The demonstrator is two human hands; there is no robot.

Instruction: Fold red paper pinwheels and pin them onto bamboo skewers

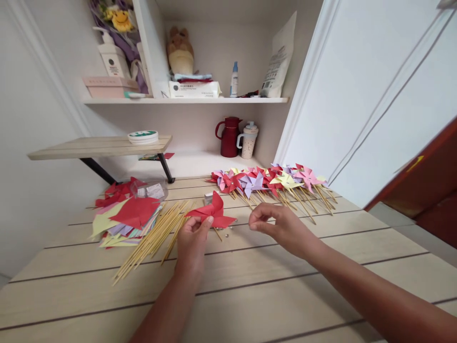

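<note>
A red paper pinwheel with folded blades is pinched between the thumb and fingers of my left hand. One thin stick shows just under its blades; whether it is joined to the pinwheel I cannot tell. To the right, apart from the pinwheel, my right hand is raised over the table with thumb and fingertips pinched together. What they hold, if anything, is too small to make out. Several tiny shiny gems lie on the table below the pinwheel. Behind it sits a small grey box, partly hidden.
Bundled wooden sticks lie left of my hands, beside stacked coloured paper sheets. Several pinwheels on sticks are heaped at the back right. A small raised shelf, a dark red jug and a cup stand behind.
</note>
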